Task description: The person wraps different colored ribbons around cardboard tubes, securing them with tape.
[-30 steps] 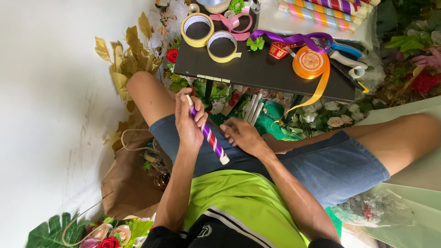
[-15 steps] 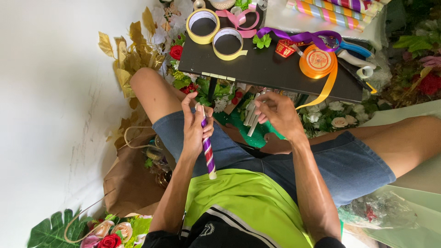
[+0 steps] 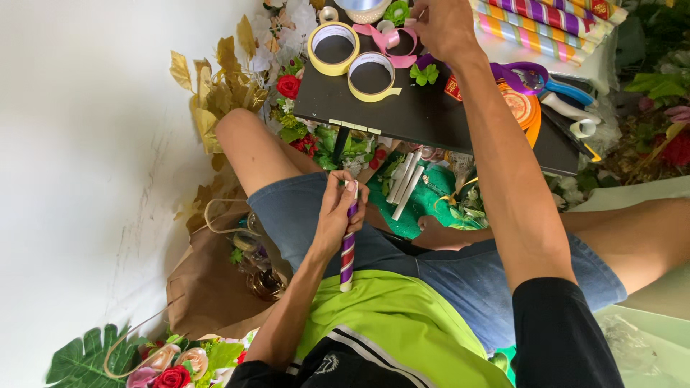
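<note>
My left hand (image 3: 338, 215) is closed around a short stick wrapped in purple, red and white stripes (image 3: 348, 253), held upright over my lap. My right hand (image 3: 445, 27) reaches across a small black table (image 3: 431, 111) to its far edge. Its bent fingers are at a curl of pink ribbon (image 3: 394, 37); whether they grip it is hidden. Two yellow tape rolls (image 3: 333, 48) lie on the table to the left of that hand.
Purple-handled scissors (image 3: 532, 75), an orange ribbon roll (image 3: 521, 108) and several striped wrapped sticks (image 3: 546, 21) lie at the table's right. Plain white sticks (image 3: 404, 185) rest on a green block under it. Gold leaves (image 3: 215, 79), a brown paper bag (image 3: 208, 287) and artificial roses (image 3: 172, 363) sit left.
My right hand has left my lap and reached up over the table to the pink ribbon. My left hand has turned the striped stick more upright and kept hold of it.
</note>
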